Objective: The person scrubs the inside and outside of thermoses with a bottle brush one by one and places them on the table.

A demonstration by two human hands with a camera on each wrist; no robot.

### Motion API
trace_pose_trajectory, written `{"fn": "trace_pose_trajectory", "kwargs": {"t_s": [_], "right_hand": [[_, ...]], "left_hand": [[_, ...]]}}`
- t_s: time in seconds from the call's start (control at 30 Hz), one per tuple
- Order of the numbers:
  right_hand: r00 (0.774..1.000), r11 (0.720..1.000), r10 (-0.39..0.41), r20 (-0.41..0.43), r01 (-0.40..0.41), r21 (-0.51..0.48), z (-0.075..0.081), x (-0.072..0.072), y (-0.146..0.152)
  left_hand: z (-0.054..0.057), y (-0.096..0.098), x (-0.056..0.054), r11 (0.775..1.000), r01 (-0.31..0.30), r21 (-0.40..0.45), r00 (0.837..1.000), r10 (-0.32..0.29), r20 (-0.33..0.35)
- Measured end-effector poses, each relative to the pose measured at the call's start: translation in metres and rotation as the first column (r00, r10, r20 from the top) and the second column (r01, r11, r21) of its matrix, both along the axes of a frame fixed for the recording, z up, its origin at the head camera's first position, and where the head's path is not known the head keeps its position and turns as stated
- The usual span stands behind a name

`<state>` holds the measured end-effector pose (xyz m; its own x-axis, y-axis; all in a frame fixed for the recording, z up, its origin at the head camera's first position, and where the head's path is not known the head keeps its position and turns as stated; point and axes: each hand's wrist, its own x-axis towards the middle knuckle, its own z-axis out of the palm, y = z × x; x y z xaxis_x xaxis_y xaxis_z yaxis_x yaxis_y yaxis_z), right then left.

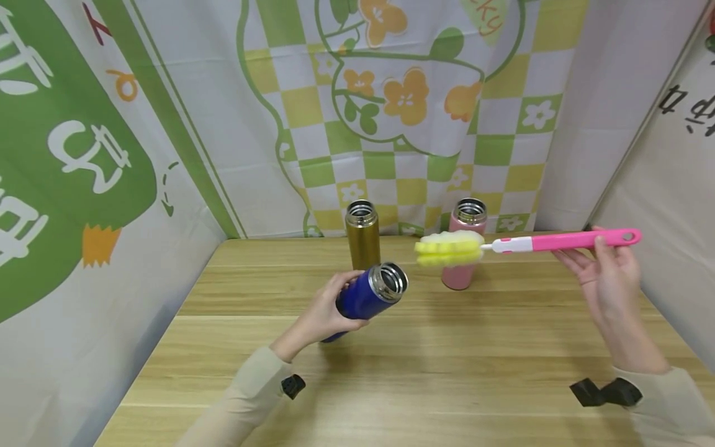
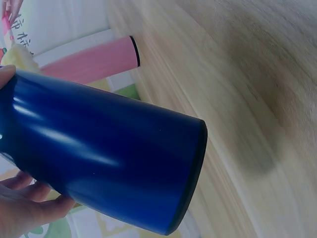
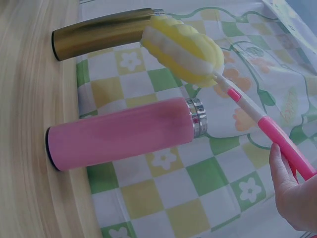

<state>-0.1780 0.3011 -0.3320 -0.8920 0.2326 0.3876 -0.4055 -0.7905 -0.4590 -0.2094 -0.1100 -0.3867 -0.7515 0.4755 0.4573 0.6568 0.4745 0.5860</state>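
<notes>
On my feed, the left hand (image 1: 326, 307) has a full grip on the blue vacuum flask (image 1: 365, 297), its thumb along the near side and its fingers round the far side. The flask is tilted, its steel mouth up and to the right; in the left wrist view I see its base clear of the wooden table (image 1: 447, 372), a shadow on the boards beside it. It hangs over the table's middle, nearer the left edge than the right.

The right hand (image 1: 611, 279) has a narrow grip on the pink handle of the bottle brush (image 1: 516, 244), near the holed end, with the thumb across the front. I have the brush almost level in the air toward the right edge, its yellow-and-white sponge head (image 1: 449, 249) pointing left, apart from the blue flask's mouth.

Two more flasks stand upright near the far edge: the gold vacuum flask (image 1: 364, 242) just behind the blue one, and the pink vacuum flask (image 1: 460, 276) farther toward the far right corner, partly hidden from my head camera by the sponge head. Beyond that edge hangs a checked, flower-printed curtain (image 1: 391, 174).
</notes>
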Motion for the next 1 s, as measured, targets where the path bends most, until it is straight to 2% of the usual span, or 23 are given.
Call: {"fn": "trace_pose_trajectory", "kwargs": {"t_s": [0.2, 0.57, 0.77, 1.0], "right_hand": [[0.999, 0.999, 0.039, -0.008, -0.039, -0.020, 0.005, 0.003, 0.002], [0.997, 0.997, 0.073, -0.002, -0.073, 0.006, 0.012, 0.009, -0.001], [0.994, 0.993, 0.108, 0.000, -0.108, 0.045, 0.014, 0.010, -0.006], [0.993, 0.989, 0.113, 0.023, -0.115, 0.097, 0.015, 0.011, -0.015]], "left_hand": [[0.002, -0.005, -0.002, 0.999, 0.007, -0.049, 1.000, -0.007, -0.012], [0.006, -0.010, -0.004, 0.993, 0.028, -0.114, 0.999, -0.026, 0.023], [0.008, -0.013, -0.005, 0.990, 0.024, -0.141, 0.999, -0.018, 0.046], [0.011, -0.014, -0.005, 0.984, 0.025, -0.177, 0.998, -0.016, 0.053]]}}
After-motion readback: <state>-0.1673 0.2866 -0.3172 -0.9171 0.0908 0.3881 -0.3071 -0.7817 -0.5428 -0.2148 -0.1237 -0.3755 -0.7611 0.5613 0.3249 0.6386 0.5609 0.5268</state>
